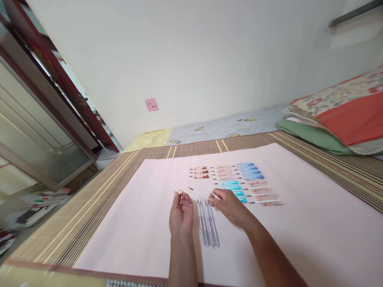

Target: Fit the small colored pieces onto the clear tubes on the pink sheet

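My right hand (229, 203) is closed on a thin white pen refill (200, 193), whose dark tip points up and left over the paper. Between the thumb and fingertips of my left hand (182, 209) there is a small pale piece (180, 192), too small to name. That palm is turned up, its other fingers curled. Between my forearms lie several grey pens (208, 229) side by side. Beyond my hands, more pens rest in groups: brown ones (200, 172), blue ones (250, 170), turquoise ones (230, 185) and pink-patterned ones (263, 192).
A large pale pink sheet (128, 223) covers much of the striped mat (98, 203). Folded bedding (347, 115) is piled at the far right. A white wall (194, 59) with a pink note (151, 105) stands behind, and a glass-panelled door (38, 119) is at left.
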A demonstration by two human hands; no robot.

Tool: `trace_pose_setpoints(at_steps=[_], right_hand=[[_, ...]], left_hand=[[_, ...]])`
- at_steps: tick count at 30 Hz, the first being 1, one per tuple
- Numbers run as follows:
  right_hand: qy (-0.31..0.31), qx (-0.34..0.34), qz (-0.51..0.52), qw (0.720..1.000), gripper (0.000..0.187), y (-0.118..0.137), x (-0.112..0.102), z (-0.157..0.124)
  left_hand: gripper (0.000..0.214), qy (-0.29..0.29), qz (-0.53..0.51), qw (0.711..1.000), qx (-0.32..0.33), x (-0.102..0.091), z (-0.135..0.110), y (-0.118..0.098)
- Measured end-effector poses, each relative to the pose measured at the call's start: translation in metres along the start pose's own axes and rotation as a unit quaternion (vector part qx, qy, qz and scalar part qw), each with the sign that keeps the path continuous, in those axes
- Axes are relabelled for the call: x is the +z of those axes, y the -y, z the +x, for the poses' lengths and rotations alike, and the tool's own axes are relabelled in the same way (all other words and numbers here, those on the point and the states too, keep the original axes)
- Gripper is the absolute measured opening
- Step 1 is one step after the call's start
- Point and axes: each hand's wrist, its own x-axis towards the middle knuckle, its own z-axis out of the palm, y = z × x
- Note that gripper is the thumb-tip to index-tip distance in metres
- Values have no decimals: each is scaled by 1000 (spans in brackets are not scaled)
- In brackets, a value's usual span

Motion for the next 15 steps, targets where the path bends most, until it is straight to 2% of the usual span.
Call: trace_pose_setpoints(at_steps=[3, 7, 9, 11, 15], right_hand=[[2, -11, 6, 1000, 22, 5, 2, -1], [80, -14, -18, 997, 25, 10, 2, -6], [100, -8, -54, 994, 27, 11, 4, -8], [89, -5, -84, 993, 30, 12, 7, -9], [59, -16, -98, 993, 31, 11, 15, -8]], left_hand=[[18, -1, 20, 1000, -1, 0, 0, 5], [21, -1, 46, 999, 1, 1, 0, 8], [22, -5, 53, 999, 0, 2, -1, 8], [22, 3, 55, 999, 0, 2, -2, 9], [29, 60, 71, 996, -13, 0, -4, 12]])
